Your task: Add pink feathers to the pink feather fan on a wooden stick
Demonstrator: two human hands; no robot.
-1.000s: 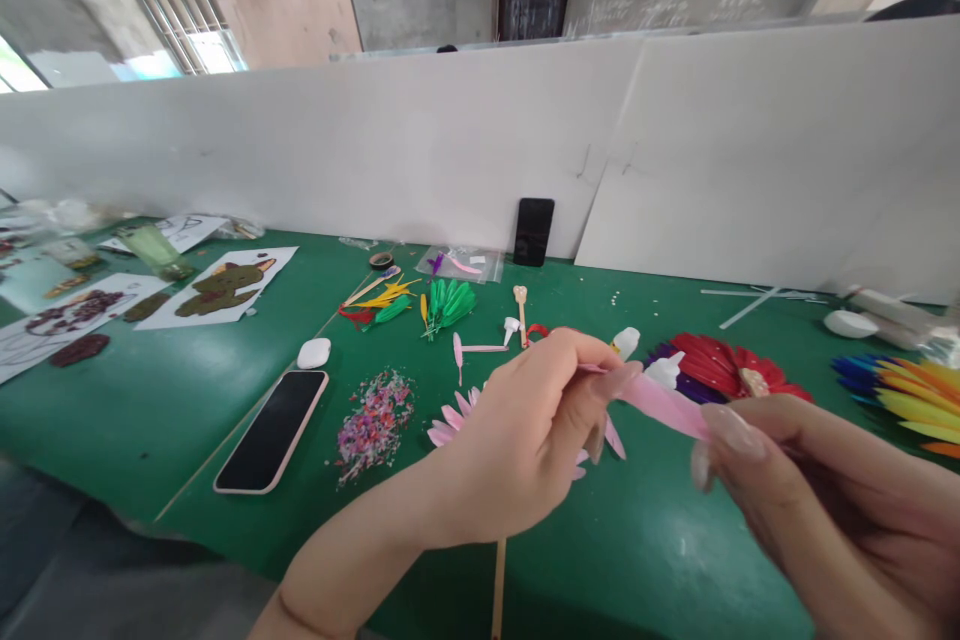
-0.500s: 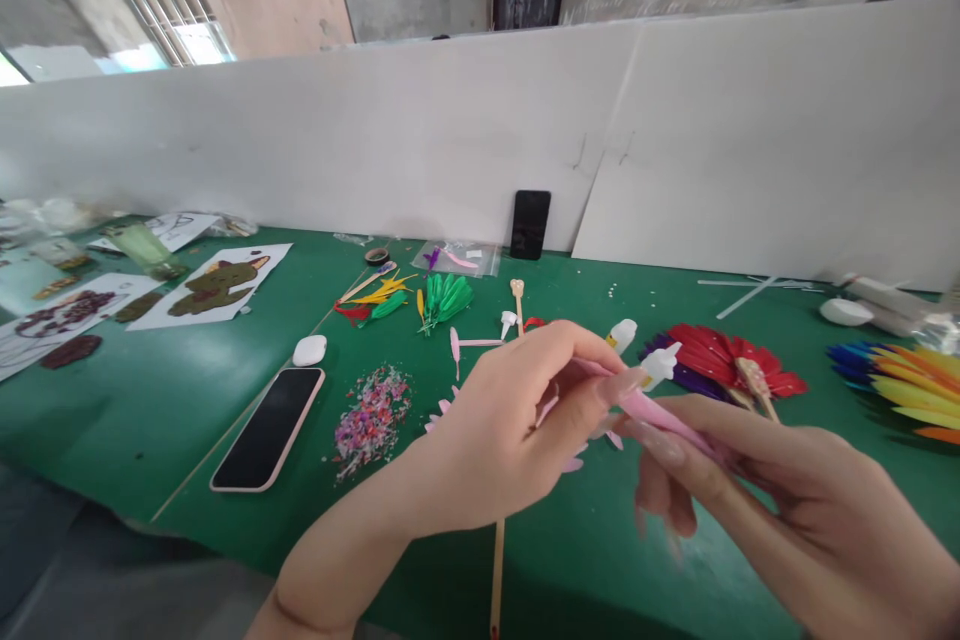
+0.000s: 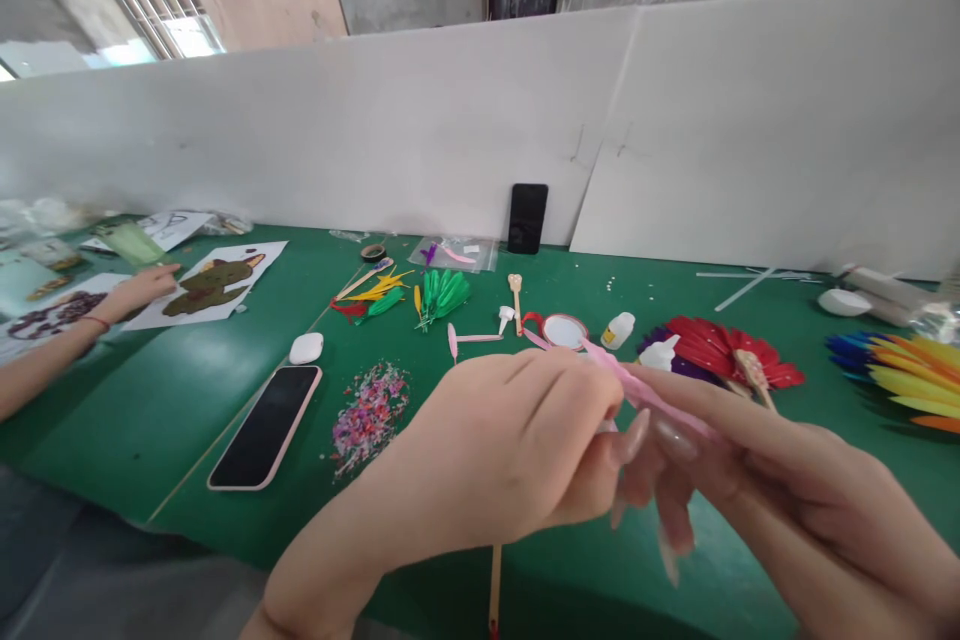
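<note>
A pink strip (image 3: 637, 388) is stretched between my two hands above the green table. My left hand (image 3: 525, 440) is closed on its left part, with the knuckles turned up and the fingertips partly hidden. My right hand (image 3: 750, 460) pinches the strip between thumb and index finger, while its other fingers hang below. Just beyond the hands lie a round white lid-like disc (image 3: 564, 331), a small glue bottle (image 3: 619, 330) and a white-nozzled bottle (image 3: 660, 353). Under my left wrist, a wooden stick (image 3: 495, 590) shows its lower end.
Left of my hands are colourful flakes (image 3: 369, 420), a phone (image 3: 264, 428) and a white case (image 3: 306, 348). Green petals (image 3: 444, 296) lie further back. Red (image 3: 731, 355) and multicoloured (image 3: 907, 375) feathery pieces are at right. Another person's hand (image 3: 146, 288) reaches over drawings at far left.
My left hand has turned over, knuckles now up, and the strip looks more crumpled. The white disc has come into sight. Another person's arm has entered at the left.
</note>
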